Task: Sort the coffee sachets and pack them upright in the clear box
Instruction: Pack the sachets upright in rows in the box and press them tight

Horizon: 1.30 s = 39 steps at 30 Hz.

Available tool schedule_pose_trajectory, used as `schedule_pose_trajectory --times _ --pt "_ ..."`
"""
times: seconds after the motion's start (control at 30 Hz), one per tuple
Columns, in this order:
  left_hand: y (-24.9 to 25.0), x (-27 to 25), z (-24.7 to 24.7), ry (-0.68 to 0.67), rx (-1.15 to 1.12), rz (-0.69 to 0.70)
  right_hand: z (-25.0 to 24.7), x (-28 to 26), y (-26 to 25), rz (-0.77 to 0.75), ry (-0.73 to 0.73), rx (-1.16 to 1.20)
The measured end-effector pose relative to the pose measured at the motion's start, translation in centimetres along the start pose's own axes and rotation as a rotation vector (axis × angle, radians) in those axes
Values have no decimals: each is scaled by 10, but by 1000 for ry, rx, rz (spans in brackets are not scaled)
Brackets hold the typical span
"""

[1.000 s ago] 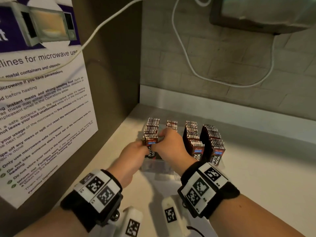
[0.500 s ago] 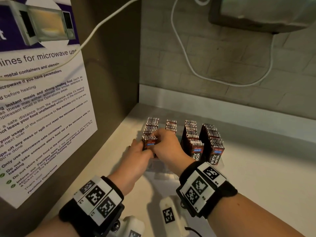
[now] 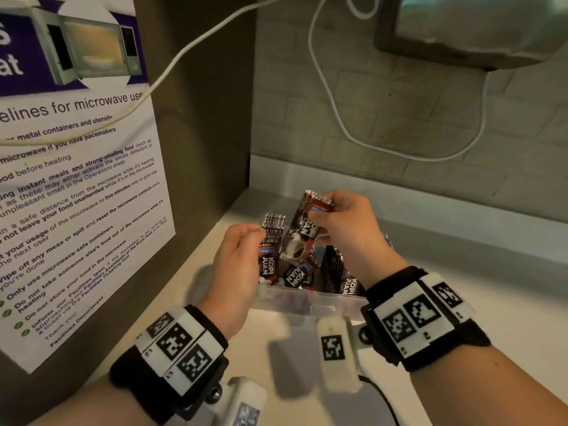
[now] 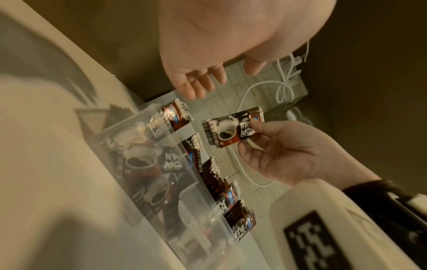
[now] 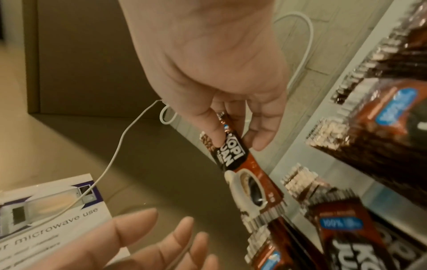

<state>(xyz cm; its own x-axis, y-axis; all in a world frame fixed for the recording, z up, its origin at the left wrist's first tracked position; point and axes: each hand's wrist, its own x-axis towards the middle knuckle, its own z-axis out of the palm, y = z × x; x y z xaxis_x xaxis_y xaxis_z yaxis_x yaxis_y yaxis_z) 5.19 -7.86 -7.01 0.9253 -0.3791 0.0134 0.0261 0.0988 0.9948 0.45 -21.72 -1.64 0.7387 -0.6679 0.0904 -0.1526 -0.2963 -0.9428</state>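
Observation:
A clear box [image 3: 310, 298] sits on the counter with rows of brown Kopi Juan sachets standing upright in it [image 3: 344, 272]. My right hand [image 3: 319, 210] pinches a small stack of sachets [image 3: 302, 232] by its top end and holds it tilted above the box's second row. The right wrist view shows thumb and fingers clamped on that stack [image 5: 233, 155]. One sachet [image 3: 295, 275] leans loose in the gap below. My left hand [image 3: 246, 241] hovers empty, fingers relaxed, beside the leftmost row [image 3: 272, 238]. Its bare fingers [image 4: 196, 82] show above the box [image 4: 161, 182].
A microwave-guidelines poster [image 3: 76, 179] covers the side wall right beside the box. A white cable [image 3: 335, 118] hangs down the tiled back wall under a mounted appliance [image 3: 476, 26]. Pale counter [image 3: 461, 302] stretches to the right.
Both hands were pressed on the front of the left rows. Now the right hand has lifted a stack of sachets up out of the box, and the left hand has let go and opened.

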Motion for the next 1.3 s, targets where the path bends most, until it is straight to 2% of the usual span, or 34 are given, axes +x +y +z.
schedule_pose_trajectory --times 0.1,0.17,0.3,0.47,0.63,0.87,0.97,1.1,1.2,1.3 --pt "-1 3 7 -105 178 8 -7 3 2 -2 105 -83" --pt "-6 10 10 -166 363 22 -10 2 4 21 117 -140" --pt "-8 27 3 -82 452 41 -5 -4 11 70 47 -285" --pt "-21 32 2 -133 544 32 9 -2 21 88 -1 -370" --pt "-26 28 1 -109 682 54 15 3 24 133 -17 -376" --pt "-23 32 -1 -173 631 90 27 3 23 42 -60 -314" --pt "-23 34 -4 -129 574 102 31 3 19 -1 -72 -277" --pt "-26 41 -9 -60 561 72 25 4 15 2 44 -203" --pt "-29 45 -11 -19 542 58 21 4 17 -6 83 -269" --pt "-32 46 -12 10 617 54 23 1 21 14 38 -355"
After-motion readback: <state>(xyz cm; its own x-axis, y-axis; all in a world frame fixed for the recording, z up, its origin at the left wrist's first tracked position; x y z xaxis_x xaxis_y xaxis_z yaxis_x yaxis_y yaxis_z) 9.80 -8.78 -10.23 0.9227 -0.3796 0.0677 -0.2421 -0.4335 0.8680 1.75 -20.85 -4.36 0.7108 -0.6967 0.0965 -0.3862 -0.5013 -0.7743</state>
